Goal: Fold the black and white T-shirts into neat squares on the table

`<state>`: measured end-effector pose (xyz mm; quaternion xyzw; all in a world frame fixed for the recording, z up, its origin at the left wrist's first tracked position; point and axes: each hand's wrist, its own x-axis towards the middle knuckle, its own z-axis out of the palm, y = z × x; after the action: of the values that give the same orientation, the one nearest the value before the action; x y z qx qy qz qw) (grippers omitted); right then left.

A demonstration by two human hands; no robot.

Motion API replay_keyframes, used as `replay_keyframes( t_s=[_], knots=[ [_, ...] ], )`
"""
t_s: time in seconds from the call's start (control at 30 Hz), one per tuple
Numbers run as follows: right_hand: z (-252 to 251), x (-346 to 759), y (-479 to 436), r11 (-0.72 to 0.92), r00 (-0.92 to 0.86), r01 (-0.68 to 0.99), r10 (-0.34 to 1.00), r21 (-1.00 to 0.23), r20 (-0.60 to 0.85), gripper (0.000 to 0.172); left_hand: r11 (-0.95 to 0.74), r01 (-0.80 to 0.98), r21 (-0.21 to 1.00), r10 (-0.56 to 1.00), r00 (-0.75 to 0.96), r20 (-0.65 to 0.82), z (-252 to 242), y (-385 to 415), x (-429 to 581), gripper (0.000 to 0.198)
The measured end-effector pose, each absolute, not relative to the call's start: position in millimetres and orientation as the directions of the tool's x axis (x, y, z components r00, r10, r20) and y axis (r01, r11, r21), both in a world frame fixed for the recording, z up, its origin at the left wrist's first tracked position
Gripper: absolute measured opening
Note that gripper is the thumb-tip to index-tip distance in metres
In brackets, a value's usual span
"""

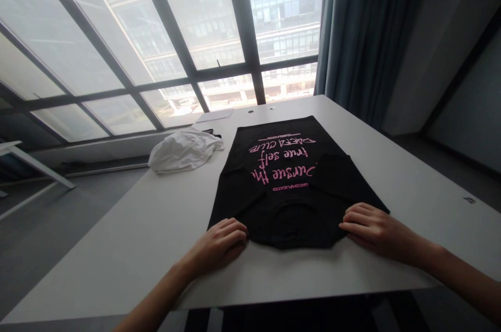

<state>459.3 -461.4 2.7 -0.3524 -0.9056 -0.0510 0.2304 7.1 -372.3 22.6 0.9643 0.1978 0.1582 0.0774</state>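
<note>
A black T-shirt (285,165) with pink lettering lies flat on the white table, its collar toward me and both sleeves folded inward over the front. The print reads upside down from here, and the sleeves cover parts of it. At the near left corner, by the shoulder, my left hand (225,240) is closed on the fabric. My right hand (371,230) pinches the near right shoulder, its fingers bent over the cloth. Both thumbs are partly hidden.
The white table (156,248) runs toward large windows. A crumpled white cloth (183,149) lies left of the shirt, with something dark behind it. A paper sheet (214,116) and a small dark disc (251,111) are at the far end. A blue-grey curtain (360,39) hangs beyond the table.
</note>
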Motion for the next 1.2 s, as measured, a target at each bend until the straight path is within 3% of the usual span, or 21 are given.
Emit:
replay_keyframes(
  t_s=[0.17,0.3,0.47,0.73,1.03,1.2],
  knots=[
    [2,455,-462,0.747,-0.666,0.665,0.597,-0.008,0.447,0.013,-0.925,0.335,0.181,0.378,0.862,0.338,18,-371,9,0.012],
    [2,452,-462,0.754,-0.679,0.657,0.585,0.012,0.443,0.018,-0.933,0.304,0.190,0.352,0.878,0.324,16,-371,9,0.016],
    [3,454,-467,0.768,-0.675,0.641,0.571,-0.013,0.468,0.019,-0.916,0.301,0.265,0.380,0.865,0.327,12,-376,6,0.016],
    [14,457,-483,0.796,-0.686,0.605,0.540,-0.030,0.488,0.018,-0.931,0.264,0.252,0.343,0.867,0.360,18,-392,5,0.013],
    [40,460,-515,0.800,-0.671,0.586,0.569,-0.130,0.475,0.019,-0.931,0.238,0.275,0.323,0.889,0.323,42,-427,-2,0.024],
    [47,460,-505,0.785,-0.632,0.612,0.560,-0.099,0.535,0.016,-0.901,0.270,0.340,0.377,0.875,0.303,49,-424,0,0.022]
  ],
)
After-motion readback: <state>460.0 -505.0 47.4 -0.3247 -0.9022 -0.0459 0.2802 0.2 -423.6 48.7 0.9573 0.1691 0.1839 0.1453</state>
